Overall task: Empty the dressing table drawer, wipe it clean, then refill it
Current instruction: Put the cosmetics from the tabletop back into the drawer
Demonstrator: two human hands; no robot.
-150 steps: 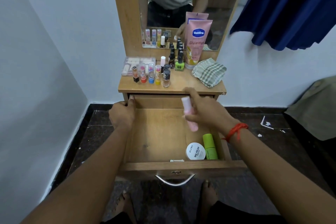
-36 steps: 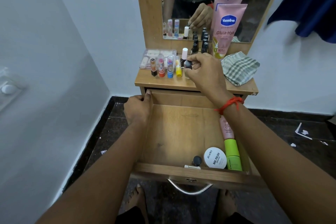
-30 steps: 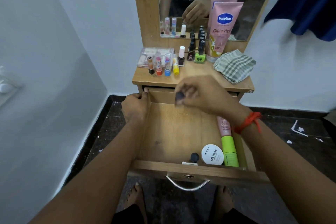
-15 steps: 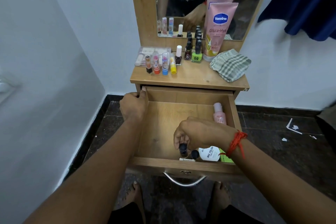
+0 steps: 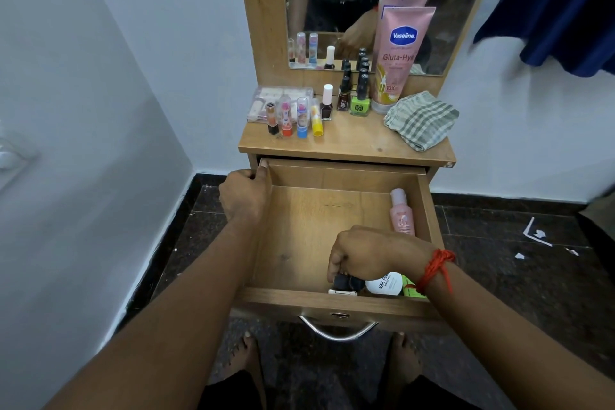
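Left hand (image 5: 244,195): fingers curled over the drawer's left wall at its back corner, gripping bare wood and steadying it.
Drawer (image 5: 299,243): pulled fully out, a smooth light-brown laminate box with a curved metal handle (image 5: 337,331) on its front.
Progress: by my read, refilling was under way, with the floor mostly bare and only a few things back inside.
Still on top: four stubby lip-balm sticks (image 5: 294,118), a clear plastic case (image 5: 281,98), glass nail polish bottles (image 5: 352,100) and a tall pink Vaseline tube (image 5: 397,56) awaited their turn.
Right hand (image 5: 369,255): knuckles up at the front of the drawer, fingers pinched around a small dark nail polish bottle (image 5: 342,282), setting it down, I'd say.
Neighbours: a round white nail polish remover tub (image 5: 386,283), a green tube barely showing, and a pink bottle (image 5: 402,215) lying along the right wall.
Cloth (image 5: 421,120): checked, soft, crumpled on the tabletop's right side.
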